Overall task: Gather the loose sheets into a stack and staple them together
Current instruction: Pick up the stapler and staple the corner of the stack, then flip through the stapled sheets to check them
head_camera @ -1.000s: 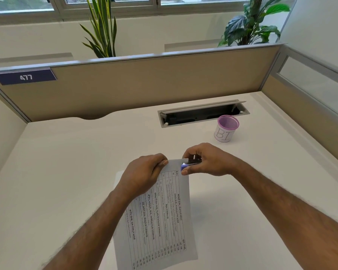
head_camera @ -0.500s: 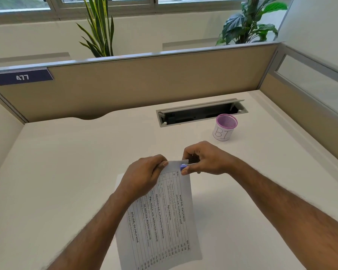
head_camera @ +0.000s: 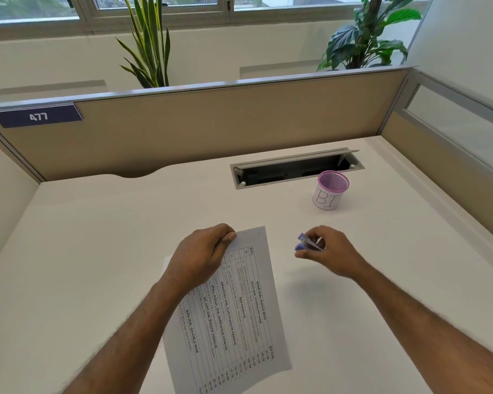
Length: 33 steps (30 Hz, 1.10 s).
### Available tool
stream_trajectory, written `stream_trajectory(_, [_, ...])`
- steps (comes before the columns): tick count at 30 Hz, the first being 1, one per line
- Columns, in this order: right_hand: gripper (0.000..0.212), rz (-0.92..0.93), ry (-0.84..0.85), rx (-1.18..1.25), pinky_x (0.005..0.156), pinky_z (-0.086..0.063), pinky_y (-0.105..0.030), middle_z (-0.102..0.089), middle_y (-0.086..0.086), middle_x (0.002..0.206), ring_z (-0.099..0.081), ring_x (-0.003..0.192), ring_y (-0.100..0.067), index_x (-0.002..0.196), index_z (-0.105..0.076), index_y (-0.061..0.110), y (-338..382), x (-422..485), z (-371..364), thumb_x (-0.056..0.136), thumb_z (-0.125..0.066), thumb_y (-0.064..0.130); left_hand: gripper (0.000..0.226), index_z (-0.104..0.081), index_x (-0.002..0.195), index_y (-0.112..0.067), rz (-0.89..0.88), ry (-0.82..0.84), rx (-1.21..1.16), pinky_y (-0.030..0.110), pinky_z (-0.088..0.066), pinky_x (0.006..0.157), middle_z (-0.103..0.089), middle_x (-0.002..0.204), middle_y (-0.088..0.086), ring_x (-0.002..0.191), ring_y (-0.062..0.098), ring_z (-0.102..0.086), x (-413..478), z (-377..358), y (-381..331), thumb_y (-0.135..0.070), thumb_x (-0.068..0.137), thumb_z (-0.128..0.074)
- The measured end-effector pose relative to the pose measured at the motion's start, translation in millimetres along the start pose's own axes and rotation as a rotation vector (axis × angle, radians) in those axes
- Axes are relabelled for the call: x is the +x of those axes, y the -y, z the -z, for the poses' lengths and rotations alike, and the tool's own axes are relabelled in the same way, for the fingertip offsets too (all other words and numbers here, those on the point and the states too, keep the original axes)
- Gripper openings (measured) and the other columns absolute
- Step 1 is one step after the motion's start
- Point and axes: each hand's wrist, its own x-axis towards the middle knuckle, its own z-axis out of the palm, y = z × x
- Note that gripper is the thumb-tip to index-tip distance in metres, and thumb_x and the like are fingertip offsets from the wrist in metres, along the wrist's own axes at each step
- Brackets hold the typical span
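A stack of printed sheets [head_camera: 239,311] with a table of text lies at a slant on the white desk [head_camera: 97,251]. My left hand [head_camera: 202,255] pinches the stack at its top left corner. A small purple stapler [head_camera: 306,242] sits in my right hand [head_camera: 325,251], which hovers a short way to the right of the stack's top edge, apart from the paper. The stapler's jaws point left, and most of its body is hidden by my fingers.
A purple mesh cup [head_camera: 329,190] labelled "BI" stands behind my right hand. An open cable tray [head_camera: 296,169] is set into the desk at the back. Beige partition walls [head_camera: 225,123] close the desk at the back and on both sides.
My right hand has drawn the stapler away from the stack's top corner to the right. My left hand keeps its hold on the sheets, which now lie flatter on the desk.
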Motion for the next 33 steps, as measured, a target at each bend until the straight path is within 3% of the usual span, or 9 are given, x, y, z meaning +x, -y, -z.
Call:
stream_trajectory(5, [0.035,-0.117,-0.059,-0.211,0.071,-0.046,-0.031,-0.060,0.003,0.090,-0.061,0.081,-0.015,0.095,-0.069,0.024,-53,-5,-32,0.068,-0.083,0.039,0.028,-0.059,0.095,-0.025,0.006,0.007,-0.018,0.025,-0.046,0.057,-0.068,0.081,-0.007,0.069,0.009,-0.062,1,3,1,-0.040,0.100,-0.036])
stream_trajectory(15, [0.037,-0.156,-0.111,-0.258,0.075,-0.037,-0.029,-0.053,0.005,0.087,-0.058,0.097,-0.026,0.106,-0.071,0.024,-79,-10,-59,0.071,-0.080,0.034,0.027,-0.059,0.095,-0.026,0.024,-0.002,-0.028,0.024,-0.050,0.056,-0.069,0.082,-0.008,0.069,0.008,-0.064,1,9,1,-0.040,0.100,-0.036])
stream_trajectory(19, [0.060,-0.176,-0.097,-0.476,0.093,-0.035,-0.036,-0.056,-0.002,0.118,-0.051,0.114,-0.027,0.128,-0.058,0.029,-61,-10,-56,0.071,-0.077,0.033,0.026,-0.058,0.095,-0.027,0.020,0.000,-0.031,0.025,-0.050,0.056,-0.068,0.083,-0.009,0.069,0.009,-0.064,1,11,0,-0.040,0.100,-0.036])
stream_trajectory(20, [0.058,-0.129,-0.113,-0.442,0.095,-0.037,-0.037,-0.057,-0.002,0.120,-0.052,0.113,-0.025,0.128,-0.058,0.026,-49,-8,-53,0.073,-0.075,0.024,0.026,-0.058,0.095,-0.027,0.020,0.002,-0.030,0.026,-0.052,0.057,-0.068,0.083,-0.008,0.069,0.009,-0.064,1,10,0,-0.040,0.100,-0.036])
stream_trajectory(22, [0.039,0.000,-0.170,-0.116,0.091,-0.049,-0.038,-0.066,-0.002,0.109,-0.060,0.099,-0.016,0.115,-0.067,0.018,-10,-7,-43,0.078,-0.069,0.007,0.025,-0.057,0.094,-0.028,0.015,0.005,-0.028,0.029,-0.053,0.058,-0.068,0.083,-0.008,0.069,0.008,-0.064,1,11,-1,-0.040,0.100,-0.036])
stream_trajectory(24, [0.020,0.050,-0.120,0.330,0.080,-0.052,-0.023,-0.073,-0.006,0.098,-0.064,0.085,-0.009,0.106,-0.071,0.010,36,-9,-32,0.088,-0.063,0.008,0.024,-0.056,0.093,-0.030,0.012,0.010,-0.033,0.030,-0.054,0.058,-0.069,0.083,-0.008,0.069,0.008,-0.065,2,11,-3,-0.041,0.100,-0.036])
stream_trajectory(26, [0.022,0.090,0.016,0.581,0.070,-0.049,-0.012,-0.073,-0.008,0.093,-0.065,0.079,-0.007,0.106,-0.070,0.003,72,-10,-27,0.092,-0.059,0.016,0.024,-0.056,0.094,-0.030,0.014,0.014,-0.036,0.032,-0.056,0.059,-0.069,0.083,-0.008,0.069,0.008,-0.065,2,12,-5,-0.041,0.100,-0.036])
stream_trajectory(29, [0.009,0.169,0.036,0.612,0.064,-0.050,-0.015,-0.069,-0.007,0.080,-0.064,0.070,-0.005,0.093,-0.070,0.003,94,-12,-38,0.091,-0.064,0.008,0.026,-0.058,0.096,-0.028,0.026,0.006,-0.030,0.034,-0.056,0.059,-0.069,0.083,-0.008,0.068,0.009,-0.065,4,14,-8,-0.041,0.100,-0.036])
stream_trajectory(33, [0.016,0.181,-0.050,0.593,0.064,-0.056,-0.040,-0.066,-0.027,0.080,-0.065,0.073,-0.026,0.083,-0.068,-0.002,96,-10,-50,0.090,-0.065,0.012,0.024,-0.057,0.097,-0.029,0.017,0.000,-0.024,0.024,-0.046,0.057,-0.066,0.081,-0.009,0.068,0.008,-0.062,4,18,-8,-0.041,0.100,-0.036])
